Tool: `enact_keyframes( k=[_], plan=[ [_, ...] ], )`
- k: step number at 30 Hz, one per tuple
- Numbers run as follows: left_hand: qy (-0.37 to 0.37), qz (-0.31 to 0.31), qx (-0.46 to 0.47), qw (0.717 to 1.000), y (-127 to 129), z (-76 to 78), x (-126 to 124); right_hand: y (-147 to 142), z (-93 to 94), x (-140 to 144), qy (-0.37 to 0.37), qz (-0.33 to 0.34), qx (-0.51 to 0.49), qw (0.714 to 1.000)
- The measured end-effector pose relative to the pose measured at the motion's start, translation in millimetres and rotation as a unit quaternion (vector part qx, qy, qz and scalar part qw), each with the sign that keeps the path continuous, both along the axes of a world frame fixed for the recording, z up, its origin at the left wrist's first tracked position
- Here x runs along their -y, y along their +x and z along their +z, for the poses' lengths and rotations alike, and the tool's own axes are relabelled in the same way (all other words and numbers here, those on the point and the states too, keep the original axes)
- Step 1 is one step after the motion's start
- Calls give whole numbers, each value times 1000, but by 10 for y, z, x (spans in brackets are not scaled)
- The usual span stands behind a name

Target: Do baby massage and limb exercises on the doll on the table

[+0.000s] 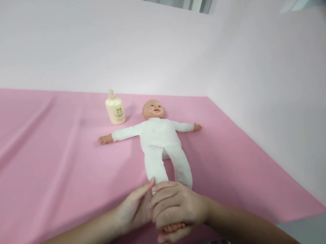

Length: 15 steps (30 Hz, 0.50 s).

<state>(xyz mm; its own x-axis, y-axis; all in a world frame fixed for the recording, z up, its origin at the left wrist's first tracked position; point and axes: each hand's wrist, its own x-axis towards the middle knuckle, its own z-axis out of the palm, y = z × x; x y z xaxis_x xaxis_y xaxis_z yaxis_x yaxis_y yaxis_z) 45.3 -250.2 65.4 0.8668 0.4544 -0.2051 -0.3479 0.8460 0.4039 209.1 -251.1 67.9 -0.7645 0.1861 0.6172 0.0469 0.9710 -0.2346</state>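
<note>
In the head view, the right hand wraps around a foot of the doll, toes showing beneath its curled fingers. The left hand, just beside it, grasps a leg low down, thumb against the white clothing; its other fingers are mostly hidden. Beyond the grip, the doll lies face up, arms spread, on the pink cover. Farther out and left of the grip, a cream bottle stands upright near the doll's head.

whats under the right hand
Under the right hand, some toes of the doll peek out of its grip. Whatever else lies beneath is covered, so I can't tell.
</note>
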Motion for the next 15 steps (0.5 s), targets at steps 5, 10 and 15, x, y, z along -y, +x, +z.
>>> enact_keyframes(
  k=[5, 10, 15],
  plan=[
    [3, 5, -31, 999, -5, 46, 3, 18, -82, 1, 4, 27, 26, 999],
    [1, 1, -35, 999, -28, -39, 9, 7, -31, -25, 26, 17, -18, 999],
    [-2, 15, -35, 999, -37, -116, 6, -11, 96, -25, 29, -23, -23, 999]
  ],
)
